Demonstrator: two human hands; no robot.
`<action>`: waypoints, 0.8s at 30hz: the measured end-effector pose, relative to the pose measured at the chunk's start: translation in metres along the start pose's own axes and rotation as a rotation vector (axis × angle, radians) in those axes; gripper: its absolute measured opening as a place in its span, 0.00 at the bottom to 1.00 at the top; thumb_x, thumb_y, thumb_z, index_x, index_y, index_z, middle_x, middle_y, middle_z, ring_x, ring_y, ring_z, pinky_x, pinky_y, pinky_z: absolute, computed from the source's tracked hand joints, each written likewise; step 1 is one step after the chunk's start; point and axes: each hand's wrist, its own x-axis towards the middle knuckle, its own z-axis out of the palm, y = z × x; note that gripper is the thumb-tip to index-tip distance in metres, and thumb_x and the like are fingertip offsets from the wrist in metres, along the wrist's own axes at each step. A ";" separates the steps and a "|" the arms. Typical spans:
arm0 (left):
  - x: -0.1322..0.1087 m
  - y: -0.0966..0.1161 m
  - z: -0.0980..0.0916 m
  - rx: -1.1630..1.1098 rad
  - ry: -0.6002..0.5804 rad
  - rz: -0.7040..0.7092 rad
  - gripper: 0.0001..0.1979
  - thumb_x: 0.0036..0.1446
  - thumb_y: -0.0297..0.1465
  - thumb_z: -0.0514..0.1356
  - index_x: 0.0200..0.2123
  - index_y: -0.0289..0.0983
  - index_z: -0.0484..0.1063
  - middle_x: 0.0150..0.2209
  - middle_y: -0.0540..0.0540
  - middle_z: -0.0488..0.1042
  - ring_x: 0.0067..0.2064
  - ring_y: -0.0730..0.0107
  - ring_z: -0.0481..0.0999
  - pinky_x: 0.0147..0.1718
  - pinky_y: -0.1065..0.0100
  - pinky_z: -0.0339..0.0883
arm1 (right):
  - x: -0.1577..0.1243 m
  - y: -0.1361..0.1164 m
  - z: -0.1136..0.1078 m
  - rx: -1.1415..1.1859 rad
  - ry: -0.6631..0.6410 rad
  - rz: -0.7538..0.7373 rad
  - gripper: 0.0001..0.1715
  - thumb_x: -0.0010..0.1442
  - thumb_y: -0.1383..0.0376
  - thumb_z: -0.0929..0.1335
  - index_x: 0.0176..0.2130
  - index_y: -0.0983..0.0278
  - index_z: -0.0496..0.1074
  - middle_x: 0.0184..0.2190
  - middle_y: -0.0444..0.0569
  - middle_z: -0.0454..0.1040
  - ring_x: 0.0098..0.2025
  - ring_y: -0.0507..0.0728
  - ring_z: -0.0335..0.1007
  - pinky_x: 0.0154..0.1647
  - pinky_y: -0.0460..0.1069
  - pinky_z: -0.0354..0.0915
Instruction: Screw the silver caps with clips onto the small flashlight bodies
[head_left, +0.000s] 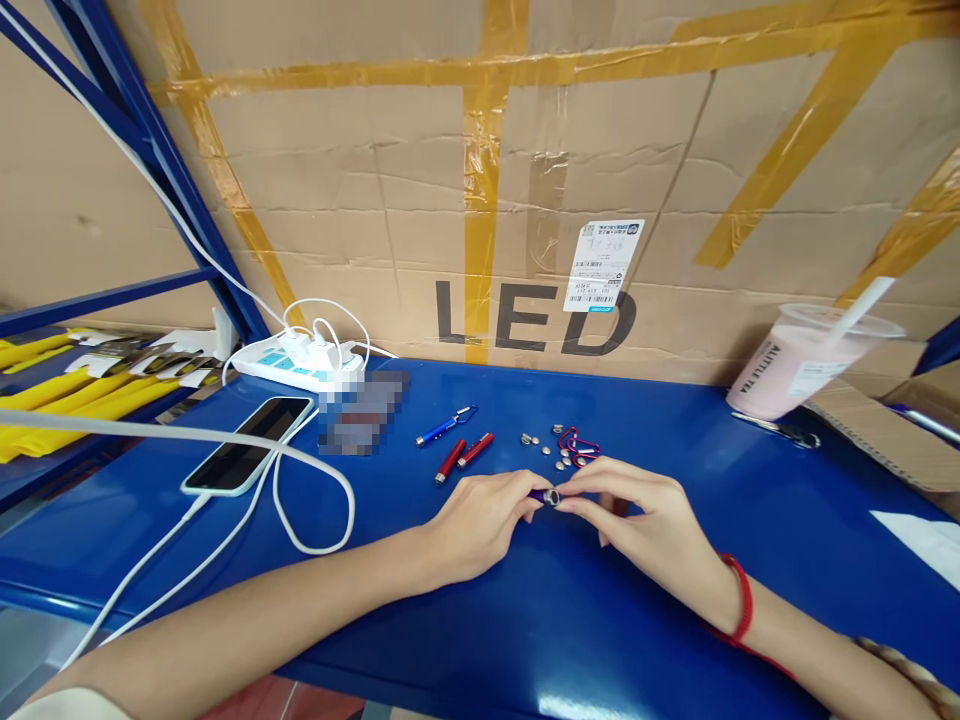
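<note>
My left hand is closed around a small dark purple flashlight, and most of its tube is hidden by my fingers. Its silver open end points toward my right hand, whose thumb and forefinger pinch at that end. Just beyond lie small round button cells beside red and purple carabiner clips. Two red flashlights rest farther left. Behind them is a blue flashlight with a clip attached.
A phone with a white charging cable lies left, near a white power strip. A drink cup with a straw stands back right, with keys at its base. A large cardboard box backs the blue table.
</note>
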 end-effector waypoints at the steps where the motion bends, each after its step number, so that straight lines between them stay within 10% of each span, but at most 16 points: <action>1: 0.000 0.000 0.000 0.003 0.004 0.009 0.11 0.62 0.25 0.44 0.42 0.36 0.64 0.29 0.49 0.72 0.32 0.71 0.72 0.32 0.73 0.63 | 0.000 0.000 0.000 -0.001 0.006 -0.001 0.12 0.56 0.58 0.68 0.30 0.64 0.77 0.28 0.49 0.75 0.15 0.47 0.63 0.15 0.44 0.64; 24: -0.001 0.004 0.001 0.018 0.089 -0.043 0.11 0.63 0.28 0.48 0.46 0.36 0.65 0.41 0.45 0.74 0.42 0.66 0.73 0.41 0.67 0.67 | 0.005 0.003 -0.004 -0.106 -0.027 -0.054 0.10 0.57 0.61 0.67 0.33 0.64 0.76 0.32 0.50 0.76 0.17 0.48 0.67 0.18 0.43 0.66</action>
